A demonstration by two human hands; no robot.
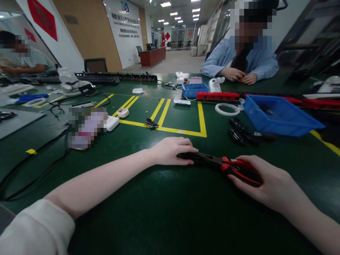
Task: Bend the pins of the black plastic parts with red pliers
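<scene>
My right hand is wrapped round the red-and-black handles of a pair of pliers, whose dark jaws point left. Just beyond the jaw tips, my left hand pinches a small black part, mostly covered by the fingers. The jaws meet or overlap this part; the exact contact is too dark to tell. Both hands are low over the green table. A small black piece lies by the yellow tape lines, beyond my left hand.
A blue bin and several black parts are at the right, near a white ring. At the left lie a phone, a white case and black cables. A person sits across the table.
</scene>
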